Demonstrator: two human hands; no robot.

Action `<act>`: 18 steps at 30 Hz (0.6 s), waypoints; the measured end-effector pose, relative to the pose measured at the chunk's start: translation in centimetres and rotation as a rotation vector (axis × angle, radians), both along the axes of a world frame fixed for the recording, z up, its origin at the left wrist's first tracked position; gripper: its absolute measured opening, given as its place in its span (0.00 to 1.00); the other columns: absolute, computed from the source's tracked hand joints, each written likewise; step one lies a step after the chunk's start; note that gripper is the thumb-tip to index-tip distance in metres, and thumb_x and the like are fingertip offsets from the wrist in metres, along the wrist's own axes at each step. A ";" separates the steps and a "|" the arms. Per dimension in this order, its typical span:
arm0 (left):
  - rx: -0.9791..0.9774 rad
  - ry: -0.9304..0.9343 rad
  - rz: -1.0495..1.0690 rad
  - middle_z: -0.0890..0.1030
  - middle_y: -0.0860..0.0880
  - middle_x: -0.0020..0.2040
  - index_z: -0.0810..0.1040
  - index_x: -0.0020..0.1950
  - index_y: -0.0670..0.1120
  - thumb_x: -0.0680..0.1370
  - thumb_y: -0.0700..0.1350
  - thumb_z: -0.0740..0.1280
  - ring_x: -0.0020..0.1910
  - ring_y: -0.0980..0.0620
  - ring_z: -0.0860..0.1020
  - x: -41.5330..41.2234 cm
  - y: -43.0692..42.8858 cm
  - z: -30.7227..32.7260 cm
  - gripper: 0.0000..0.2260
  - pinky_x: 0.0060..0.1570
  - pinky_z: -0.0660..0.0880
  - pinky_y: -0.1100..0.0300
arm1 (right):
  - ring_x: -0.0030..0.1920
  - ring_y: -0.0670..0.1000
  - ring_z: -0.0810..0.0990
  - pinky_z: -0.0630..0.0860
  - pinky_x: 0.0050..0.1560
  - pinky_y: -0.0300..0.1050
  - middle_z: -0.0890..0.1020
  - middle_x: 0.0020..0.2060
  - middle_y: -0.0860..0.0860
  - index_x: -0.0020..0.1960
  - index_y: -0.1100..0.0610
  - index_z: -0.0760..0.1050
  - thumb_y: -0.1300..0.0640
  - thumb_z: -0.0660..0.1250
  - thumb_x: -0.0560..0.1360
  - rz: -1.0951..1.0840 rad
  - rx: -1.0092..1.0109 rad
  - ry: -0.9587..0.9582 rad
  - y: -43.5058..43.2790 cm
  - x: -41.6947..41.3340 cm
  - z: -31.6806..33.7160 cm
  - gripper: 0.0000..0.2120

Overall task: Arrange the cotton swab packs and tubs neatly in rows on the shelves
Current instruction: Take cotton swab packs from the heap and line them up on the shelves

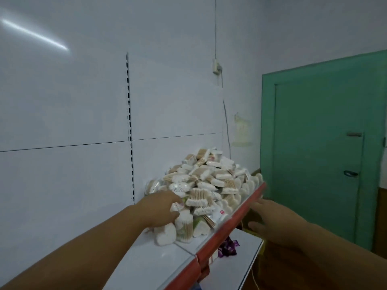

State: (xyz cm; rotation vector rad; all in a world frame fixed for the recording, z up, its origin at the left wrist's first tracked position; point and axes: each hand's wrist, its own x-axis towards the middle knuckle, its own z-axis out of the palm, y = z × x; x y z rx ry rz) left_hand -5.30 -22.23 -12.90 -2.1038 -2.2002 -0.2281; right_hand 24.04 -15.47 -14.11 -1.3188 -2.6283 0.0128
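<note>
The left hand (165, 207) touches the near side of the swab pack pile (209, 181) on the shelf (150, 258). I cannot tell if it grabs one. The right hand (270, 218) is wide open and empty, beside the pile.

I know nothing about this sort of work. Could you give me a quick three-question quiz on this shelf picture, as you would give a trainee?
1. True or false: the cotton swab packs stand in neat rows on the shelf.
2. Where is the right hand?
A. buried among the packs
B. open, just off the shelf's red edge
C. on a door handle
3. Fill in: the left hand reaches into the packs, which lie in a loose ____.

Key: 1 false; 2 B; 3 pile.
</note>
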 end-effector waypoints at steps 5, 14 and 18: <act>0.218 -0.042 0.243 0.76 0.52 0.64 0.73 0.67 0.52 0.80 0.49 0.60 0.61 0.53 0.74 -1.3 2.9 0.3 0.15 0.58 0.71 0.58 | 0.67 0.46 0.68 0.65 0.66 0.40 0.67 0.70 0.44 0.73 0.46 0.63 0.44 0.62 0.78 0.231 0.013 0.122 8.8 -6.4 0.5 0.24; 0.252 -0.139 0.361 0.76 0.55 0.64 0.73 0.67 0.52 0.79 0.48 0.63 0.62 0.56 0.73 -6.3 3.4 -0.4 0.16 0.59 0.67 0.64 | 0.77 0.51 0.43 0.55 0.74 0.54 0.41 0.78 0.47 0.76 0.39 0.47 0.37 0.73 0.66 0.601 -0.029 0.107 13.8 -21.1 2.5 0.49; 0.268 -0.210 0.288 0.77 0.57 0.62 0.74 0.66 0.53 0.79 0.48 0.63 0.59 0.58 0.74 -7.7 5.2 -0.6 0.15 0.59 0.69 0.63 | 0.76 0.52 0.51 0.59 0.73 0.53 0.50 0.77 0.47 0.77 0.42 0.46 0.35 0.75 0.61 0.606 0.046 -0.064 15.8 -22.5 1.3 0.55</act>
